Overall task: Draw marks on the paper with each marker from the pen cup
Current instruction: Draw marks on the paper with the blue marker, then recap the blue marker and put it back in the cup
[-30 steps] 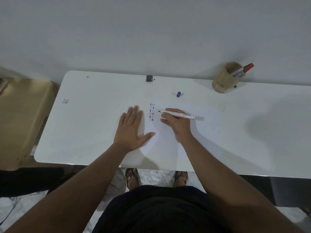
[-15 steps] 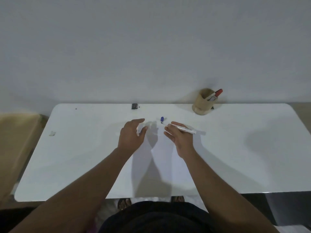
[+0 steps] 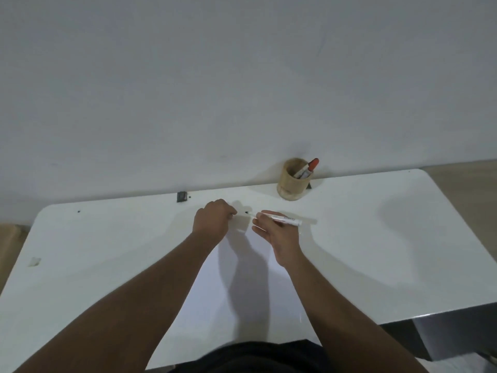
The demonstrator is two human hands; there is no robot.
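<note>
A pale grey wall (image 3: 242, 76) fills the upper half of the view, well beyond both hands. Below it lies the white bench (image 3: 376, 251), stretching out to either side of the hands and reaching back to the wall. A sheet of paper (image 3: 242, 292) lies flat on the bench between the two forearms, running from under the hands back toward the person's body; any marks on it cannot be made out here.

The left hand (image 3: 213, 220) is curled into a loose fist over the far end of the paper, fingertips pinched together; whether it grips something small cannot be told. Just beside it, the right hand (image 3: 277, 235) holds a white marker (image 3: 282, 218) between thumb and fingers, the other fingers loosely spread. The marker lies nearly level, its dark bare tip pointing toward the left hand and stopping just short of it, its tail sticking out past the right hand on the far side.

Beyond the right hand, near the wall, stands a tan pen cup (image 3: 291, 181) with a red-capped marker (image 3: 309, 168) leaning out of it. Beyond the left hand, at the bench's back edge, sits a small dark square object (image 3: 181, 196). Far out from the left hand lies a small pale scrap (image 3: 35, 261).
</note>
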